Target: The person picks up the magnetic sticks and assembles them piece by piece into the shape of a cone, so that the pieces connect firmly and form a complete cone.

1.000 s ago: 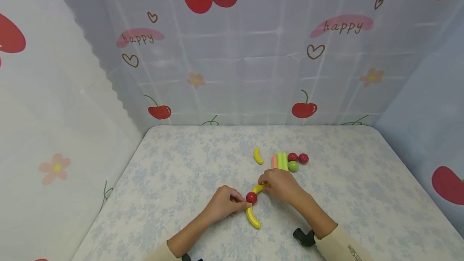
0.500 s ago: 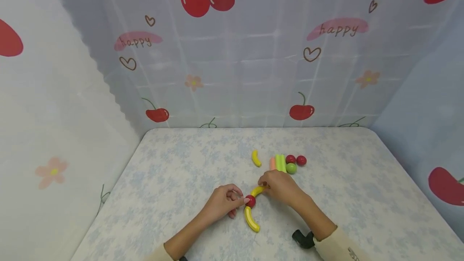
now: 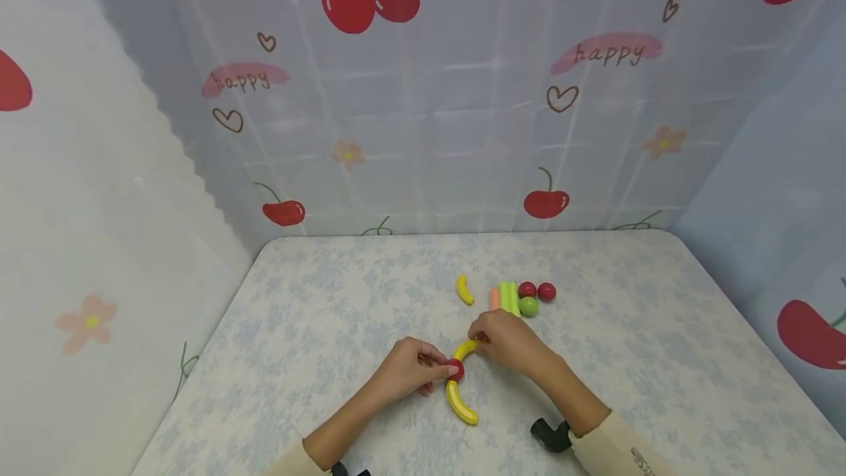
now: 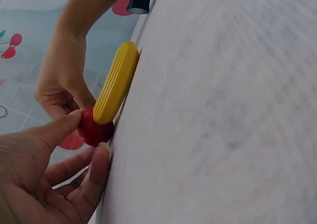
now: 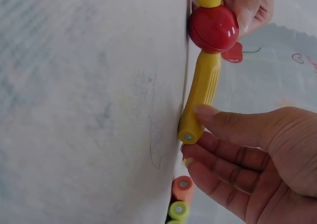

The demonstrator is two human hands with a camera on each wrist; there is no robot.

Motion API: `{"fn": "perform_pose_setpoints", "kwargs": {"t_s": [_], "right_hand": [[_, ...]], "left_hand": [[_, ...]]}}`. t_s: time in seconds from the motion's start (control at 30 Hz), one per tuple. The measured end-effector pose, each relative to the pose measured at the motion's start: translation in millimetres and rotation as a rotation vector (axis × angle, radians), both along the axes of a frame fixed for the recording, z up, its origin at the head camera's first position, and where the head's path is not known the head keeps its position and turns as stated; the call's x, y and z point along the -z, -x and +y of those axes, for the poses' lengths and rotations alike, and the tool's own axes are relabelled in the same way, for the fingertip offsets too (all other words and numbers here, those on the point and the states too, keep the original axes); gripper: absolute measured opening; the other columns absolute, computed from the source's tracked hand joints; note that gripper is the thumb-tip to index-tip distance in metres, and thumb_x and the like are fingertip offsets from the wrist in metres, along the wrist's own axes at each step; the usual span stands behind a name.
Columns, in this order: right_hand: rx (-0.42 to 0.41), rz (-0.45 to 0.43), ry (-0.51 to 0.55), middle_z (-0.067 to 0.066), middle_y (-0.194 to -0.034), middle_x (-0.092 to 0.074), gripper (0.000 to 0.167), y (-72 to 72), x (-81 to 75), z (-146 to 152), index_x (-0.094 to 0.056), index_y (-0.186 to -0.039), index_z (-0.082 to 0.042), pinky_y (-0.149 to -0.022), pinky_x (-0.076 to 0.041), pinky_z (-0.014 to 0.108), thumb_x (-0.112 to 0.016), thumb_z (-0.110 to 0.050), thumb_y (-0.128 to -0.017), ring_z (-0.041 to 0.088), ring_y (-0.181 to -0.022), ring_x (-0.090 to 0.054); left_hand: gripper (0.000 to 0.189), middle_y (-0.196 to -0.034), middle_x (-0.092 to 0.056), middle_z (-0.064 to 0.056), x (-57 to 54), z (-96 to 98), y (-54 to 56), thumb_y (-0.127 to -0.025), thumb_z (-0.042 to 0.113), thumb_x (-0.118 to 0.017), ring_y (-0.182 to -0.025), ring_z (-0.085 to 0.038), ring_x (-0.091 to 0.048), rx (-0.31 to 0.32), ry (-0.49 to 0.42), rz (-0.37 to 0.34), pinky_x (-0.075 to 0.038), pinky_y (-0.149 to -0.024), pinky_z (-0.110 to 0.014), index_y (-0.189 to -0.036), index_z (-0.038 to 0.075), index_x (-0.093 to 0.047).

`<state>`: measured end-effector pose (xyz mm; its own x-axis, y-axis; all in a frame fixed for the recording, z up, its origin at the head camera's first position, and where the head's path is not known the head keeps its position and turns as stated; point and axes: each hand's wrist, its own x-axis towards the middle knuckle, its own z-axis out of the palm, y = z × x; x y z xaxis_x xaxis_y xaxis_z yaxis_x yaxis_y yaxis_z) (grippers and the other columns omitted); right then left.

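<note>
A red ball (image 5: 214,29) joins two curved yellow rods end to end on the table. My left hand (image 3: 408,371) pinches this ball between thumb and fingers, its thumb covering part of it in the head view. One ribbed yellow rod (image 3: 461,404) curves from the ball toward the near side. The other yellow rod (image 5: 202,92) runs to the far right, and my right hand (image 3: 510,339) pinches its free end. That end shows a small round silver spot in the right wrist view. In the left wrist view, the near rod (image 4: 117,83) touches the ball.
Beyond my right hand lie an orange rod (image 3: 494,298), light green rods (image 3: 509,298), a green ball (image 3: 528,306) and two red balls (image 3: 546,291). A shorter-looking yellow rod (image 3: 465,290) lies left of them. A patterned curtain (image 3: 423,116) backs the table.
My left thumb and fingers have shifted from the joint at the near rod onto the red ball. My right hand keeps its hold on the far rod. The head view has tilted slightly.
</note>
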<state>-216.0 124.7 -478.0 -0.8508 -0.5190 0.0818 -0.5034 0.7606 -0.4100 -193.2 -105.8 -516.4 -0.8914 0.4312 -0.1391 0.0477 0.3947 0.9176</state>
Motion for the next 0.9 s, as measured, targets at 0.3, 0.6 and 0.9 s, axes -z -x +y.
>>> {"fn": "perform_pose_setpoints", "kwargs": {"t_s": [0.3, 0.6, 0.9], "right_hand": [[0.096, -0.059, 0.044, -0.005, -0.086, -0.069, 0.022, 4.0, -16.3, 10, -0.078, -0.103, -0.008, -0.071, -0.056, 0.029, -0.083, -0.004, -0.083, 0.010, -0.078, -0.060], [0.193, 0.039, 0.124, 0.001, -0.093, -0.072, 0.021, 17.7, -31.1, 56, -0.077, -0.105, -0.006, -0.071, -0.057, 0.036, -0.082, -0.005, -0.085, 0.017, -0.083, -0.064], [0.321, 0.142, 0.211, 0.016, -0.109, -0.073, 0.029, 32.5, -22.0, 106, -0.075, -0.116, -0.004, -0.069, -0.054, 0.042, -0.080, -0.009, -0.088, 0.033, -0.092, -0.066]], "left_hand": [[0.021, -0.073, -0.074, -0.002, 0.0, -1.9, -0.1, -0.086, 0.037, -0.083, -0.051, -0.018, -0.064, -0.001, 0.012, 0.015, -0.056, -0.050, -0.031, -0.088, 0.016, -0.079], [0.023, -0.072, -0.073, -0.002, 2.3, -2.7, -1.9, -0.086, 0.039, -0.082, -0.050, -0.017, -0.063, -0.006, 0.014, 0.033, -0.056, -0.050, -0.031, -0.088, 0.016, -0.078], [0.023, -0.071, -0.072, -0.005, 2.9, -0.8, -2.3, -0.087, 0.038, -0.082, -0.049, -0.015, -0.061, 0.005, 0.006, 0.032, -0.055, -0.048, -0.029, -0.089, 0.016, -0.078]]}}
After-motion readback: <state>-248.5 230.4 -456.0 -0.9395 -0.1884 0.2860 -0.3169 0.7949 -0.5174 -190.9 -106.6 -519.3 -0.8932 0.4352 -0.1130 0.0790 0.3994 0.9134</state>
